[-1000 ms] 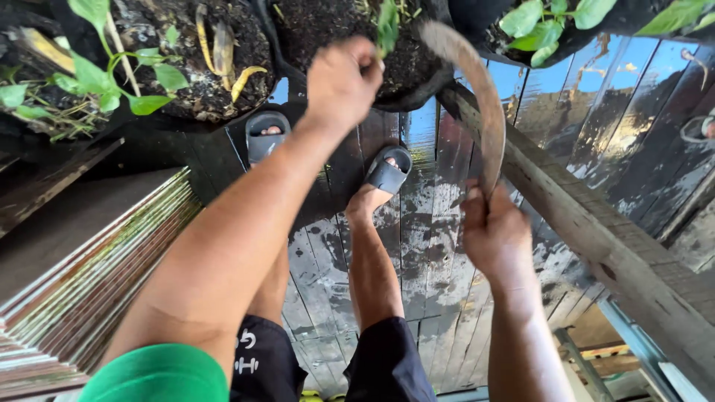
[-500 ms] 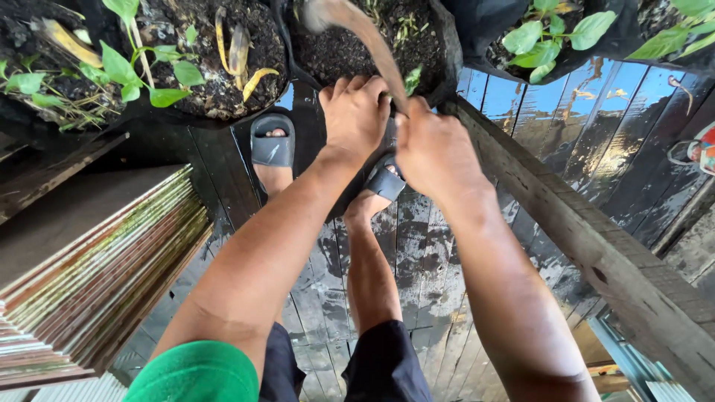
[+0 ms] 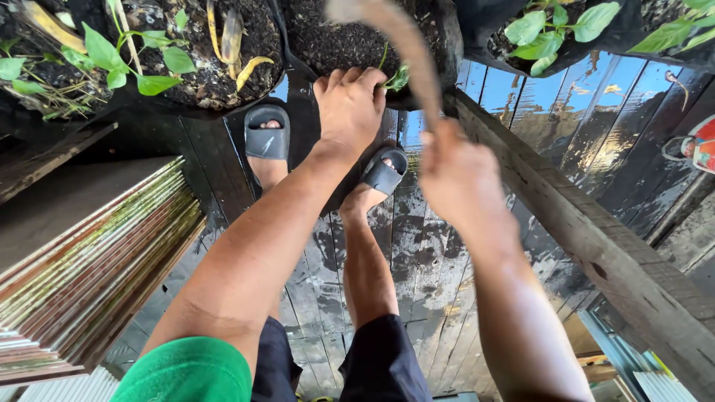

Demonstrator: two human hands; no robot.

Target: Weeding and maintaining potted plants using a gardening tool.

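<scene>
Right hand (image 3: 458, 175) grips curved sickle (image 3: 406, 45) above black grow bag (image 3: 447, 37).

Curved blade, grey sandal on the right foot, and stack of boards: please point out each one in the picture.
curved blade (image 3: 406, 45), head view, middle of the blade's flat side.
grey sandal (image 3: 385, 176), head view, strap over the right foot.
stack of boards (image 3: 97, 260), head view, layered side edges.

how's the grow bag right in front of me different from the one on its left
The middle grow bag shows mostly bare dark soil, with only a small green sprig by the left hand; the left grow bag has several leafy green stems. The left one also carries banana peels on its soil, the middle one none. The curved blade in the right hand is over the middle bag only. Both are black bags of dark soil.
</scene>
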